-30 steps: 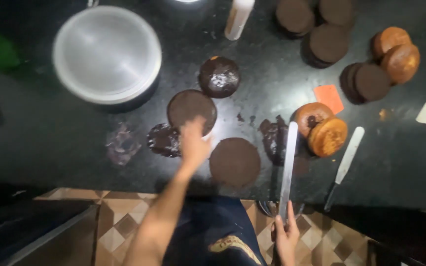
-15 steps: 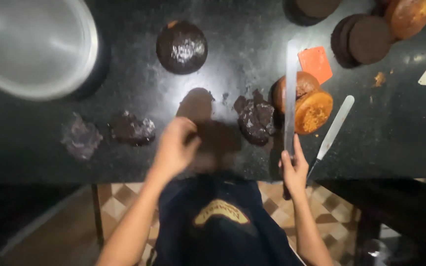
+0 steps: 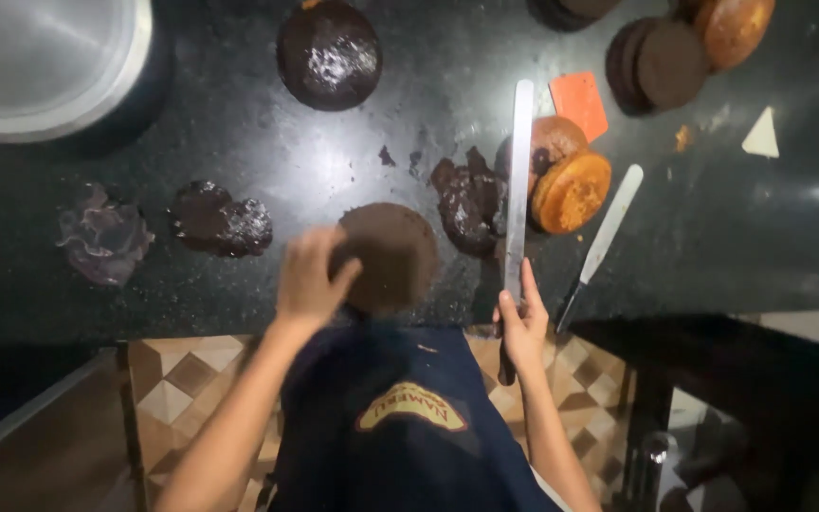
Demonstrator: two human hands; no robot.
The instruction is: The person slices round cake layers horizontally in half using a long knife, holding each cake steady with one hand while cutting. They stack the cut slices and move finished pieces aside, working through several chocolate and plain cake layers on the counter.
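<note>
1. Far left: round metal pan (image 3: 45,66) parked at the back corner of the black countertop (image 3: 760,256), well apart from the hands, probably kept out of the working space.
2. In front of it: crumpled purplish wrapper (image 3: 101,232) and a dark heap of chocolate scraps (image 3: 220,220), lying side by side, seemingly pushed aside as trimmings.
3. At the near edge: left hand (image 3: 310,280) curled over the left rim of the flat round chocolate cake layer (image 3: 392,254), fingers gripping its edge, apparently to steady it close to the body.
4. Behind that layer: domed chocolate cake (image 3: 331,54), dusted pale on top, set well back and untouched.
5. Right of the layer: second heap of dark crumbs (image 3: 471,201), touching the blade's side.
6. Right hand (image 3: 520,327) closed round the handle of the long cake knife (image 3: 519,180); blade laid flat on the counter, pointing away, apparently resting within reach.
7. Just beyond the blade: two golden-brown sponge rounds (image 3: 569,185), overlapping, one leaning on the other.
8. Beside them: palette knife (image 3: 604,237) with a dark handle, lying loose and slanted.
9. Further back: orange plastic scraper (image 3: 580,102), then stacked dark cake discs (image 3: 658,64) and another golden sponge (image 3: 734,28) at the top edge.
10. Far right: small pale triangular piece (image 3: 761,135), kind unclear.
11. Below the counter: dark blue apron (image 3: 400,417) bearing a yellow shield-shaped badge; no other packaging or signs visible.
</note>
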